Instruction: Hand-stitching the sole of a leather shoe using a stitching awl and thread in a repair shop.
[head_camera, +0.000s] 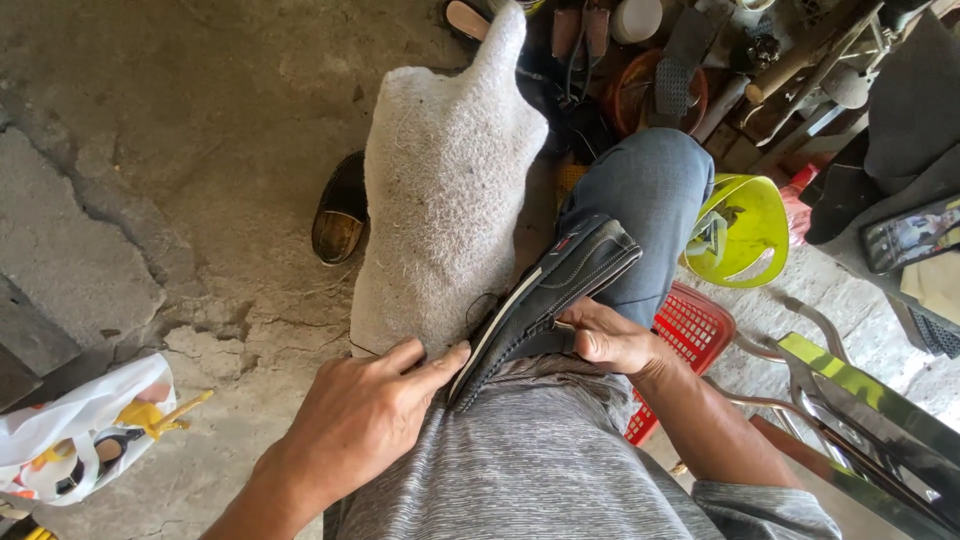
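Two hands flank dark shoe (545, 300): right hand (612, 340) grips, left hand (365, 415) touches sole.

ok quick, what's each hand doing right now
Left hand: open, flat on the white cloth, thumb tip at the dark shoe.
Right hand: closed on the dark shoe, holding it on the lap.

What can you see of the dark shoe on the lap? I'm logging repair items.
The dark shoe is a navy slip-on of leather-like material with stitched seams and a pale sole edge. It lies tilted on its side across the lap. The right hand grips its heel end; the left hand touches its sole edge.
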